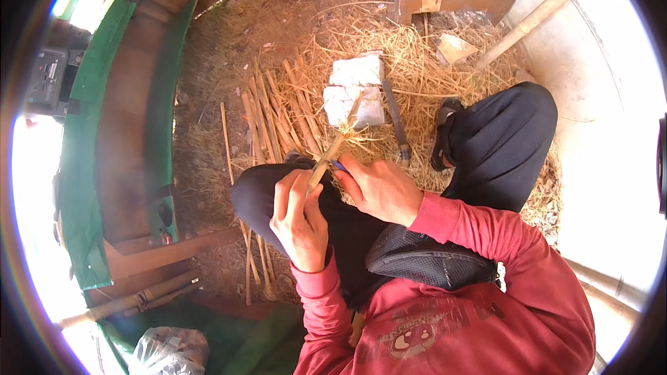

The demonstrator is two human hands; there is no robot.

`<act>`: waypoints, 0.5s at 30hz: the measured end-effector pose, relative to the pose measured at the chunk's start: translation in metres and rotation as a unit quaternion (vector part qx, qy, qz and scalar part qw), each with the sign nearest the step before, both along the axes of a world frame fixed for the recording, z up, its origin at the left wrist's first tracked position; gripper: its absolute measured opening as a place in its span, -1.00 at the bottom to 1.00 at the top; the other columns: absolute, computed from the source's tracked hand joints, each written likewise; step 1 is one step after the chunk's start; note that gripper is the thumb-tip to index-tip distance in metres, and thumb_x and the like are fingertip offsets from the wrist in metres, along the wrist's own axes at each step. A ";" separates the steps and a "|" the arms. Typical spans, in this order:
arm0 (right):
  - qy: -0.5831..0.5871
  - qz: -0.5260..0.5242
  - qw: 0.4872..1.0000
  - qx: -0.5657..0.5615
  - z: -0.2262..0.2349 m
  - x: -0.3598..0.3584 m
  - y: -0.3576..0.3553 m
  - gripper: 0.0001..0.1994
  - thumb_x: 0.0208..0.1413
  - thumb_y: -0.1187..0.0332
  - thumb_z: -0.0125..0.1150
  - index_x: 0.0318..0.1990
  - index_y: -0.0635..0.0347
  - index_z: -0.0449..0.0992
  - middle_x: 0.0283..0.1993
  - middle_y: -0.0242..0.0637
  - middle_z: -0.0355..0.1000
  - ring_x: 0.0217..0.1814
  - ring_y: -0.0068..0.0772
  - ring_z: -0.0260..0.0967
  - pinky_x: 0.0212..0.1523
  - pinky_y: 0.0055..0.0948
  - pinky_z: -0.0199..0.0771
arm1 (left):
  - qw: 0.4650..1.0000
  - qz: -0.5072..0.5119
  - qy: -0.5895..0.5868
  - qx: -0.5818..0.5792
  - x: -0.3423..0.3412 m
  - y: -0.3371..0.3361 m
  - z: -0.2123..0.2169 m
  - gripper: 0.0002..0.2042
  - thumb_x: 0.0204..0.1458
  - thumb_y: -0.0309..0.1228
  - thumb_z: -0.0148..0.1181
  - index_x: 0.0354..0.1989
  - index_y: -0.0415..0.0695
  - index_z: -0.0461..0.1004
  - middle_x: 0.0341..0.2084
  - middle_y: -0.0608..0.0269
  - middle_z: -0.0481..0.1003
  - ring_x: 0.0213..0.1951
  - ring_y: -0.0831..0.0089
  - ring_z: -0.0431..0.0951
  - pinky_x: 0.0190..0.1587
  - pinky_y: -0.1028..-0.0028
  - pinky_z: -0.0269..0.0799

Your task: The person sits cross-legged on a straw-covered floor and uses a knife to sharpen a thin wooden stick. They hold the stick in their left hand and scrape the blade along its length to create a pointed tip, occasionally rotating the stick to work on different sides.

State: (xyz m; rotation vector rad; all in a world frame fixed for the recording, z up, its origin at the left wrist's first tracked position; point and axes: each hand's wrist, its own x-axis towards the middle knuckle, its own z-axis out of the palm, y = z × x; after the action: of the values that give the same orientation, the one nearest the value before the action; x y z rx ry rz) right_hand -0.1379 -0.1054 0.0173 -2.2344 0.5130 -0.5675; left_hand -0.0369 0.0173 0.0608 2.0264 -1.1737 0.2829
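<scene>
A split bamboo stick (325, 162) slants up and away over my knees, with curled shavings (351, 130) bunched partway along it. My left hand (300, 219) is closed round its near end. Against the stick's right side, my right hand (381, 187) grips a small blue-handled knife (338, 165); fingers and stick hide most of it. Past the far tip stand white blocks (354, 105), wrapped or coated, on the straw. A machete (396, 119) with a dark blade lies just right of them, its handle end toward me.
Several cut bamboo strips (267, 114) lie on the ground left of the blocks. Straw and shavings (403, 45) cover the floor. A bamboo pole (542, 14) leans at the right, green-edged panels (114, 132) stand at the left, and a black mesh bag (434, 264) rests on my lap.
</scene>
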 end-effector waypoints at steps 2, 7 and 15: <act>0.003 -0.010 0.999 -0.047 -0.011 0.001 0.002 -0.78 0.28 0.25 0.16 -0.13 0.20 0.37 -0.65 -0.03 0.42 -0.60 0.15 0.44 -0.62 0.03 0.37 | 0.999 -0.029 -0.023 0.016 0.001 0.003 0.006 -0.74 0.01 -0.67 0.24 -0.10 -0.17 0.55 -0.20 0.12 0.56 -0.22 0.11 0.62 -0.28 0.28 0.54; 0.067 -0.009 0.996 -0.060 -0.050 0.014 -0.004 -0.76 0.28 0.16 0.14 -0.12 0.12 0.37 -0.62 -0.04 0.44 -0.58 0.14 0.46 -0.60 0.01 0.43 | 0.999 0.002 0.015 0.030 0.012 0.016 0.001 -0.76 -0.01 -0.69 0.22 -0.15 -0.18 0.57 -0.18 0.08 0.57 -0.21 0.09 0.64 -0.22 0.28 0.57; 0.105 -0.061 0.992 -0.028 -0.045 0.005 -0.033 -0.73 0.34 0.15 0.07 -0.09 0.19 0.37 -0.62 0.06 0.44 -0.54 0.26 0.45 -0.57 0.10 0.42 | 0.999 0.028 0.035 -0.007 0.001 -0.003 -0.007 -0.82 0.08 -0.58 0.25 -0.12 -0.23 0.54 -0.23 0.05 0.56 -0.25 0.09 0.63 -0.24 0.29 0.54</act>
State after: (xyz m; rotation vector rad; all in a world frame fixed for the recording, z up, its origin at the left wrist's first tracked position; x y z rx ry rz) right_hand -0.1327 -0.1382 -0.0272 -2.3419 0.7522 -0.4153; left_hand -0.0357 0.0144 0.0541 2.0432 -1.0716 0.2456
